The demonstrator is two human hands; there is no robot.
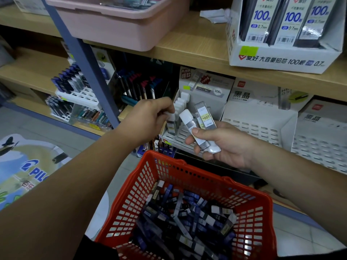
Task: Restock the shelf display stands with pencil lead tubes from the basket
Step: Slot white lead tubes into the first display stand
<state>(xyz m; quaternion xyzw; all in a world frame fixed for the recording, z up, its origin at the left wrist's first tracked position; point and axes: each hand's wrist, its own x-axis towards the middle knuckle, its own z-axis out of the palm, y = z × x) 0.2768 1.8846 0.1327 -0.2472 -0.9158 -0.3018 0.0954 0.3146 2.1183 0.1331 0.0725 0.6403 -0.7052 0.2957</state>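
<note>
Centre frame: your left hand [150, 119] curls its fingertips round the white cap of a single lead tube [171, 126]. It holds the tube upright at the left front of the slotted white display stand [178, 136] on the lower shelf. Whether the tube's foot sits in a slot cannot be told. Behind it, a short row of white-capped tubes [181, 102] stands in the stand's left column.

Just to the right, your right hand [227, 147] grips a small bundle of tubes [199, 128], thumb pressed across them and fingers wrapped beneath. One white cap points toward the upper left and another toward the lower right. A clear tube with a yellow "100" label fans out at the top. The bundle hangs in front of the stand, above the far rim of the red basket [244, 186].

The basket fills the lower centre of the frame, its floor covered by a loose heap of lead tubes [187, 222] in blue, black, grey and white.

Right of the working stand sit a second slotted stand [259, 128] and a third slotted stand [319, 147]. On the wooden shelf [187, 47] above, a pink plastic tub [116, 27] sits at upper centre-left. A white carton [281, 59] of "100" 0.7 mm lead packs sits at upper right. A blue metal upright [88, 72] slants down the left, and a printed poster [28, 166] lies at lower left.
</note>
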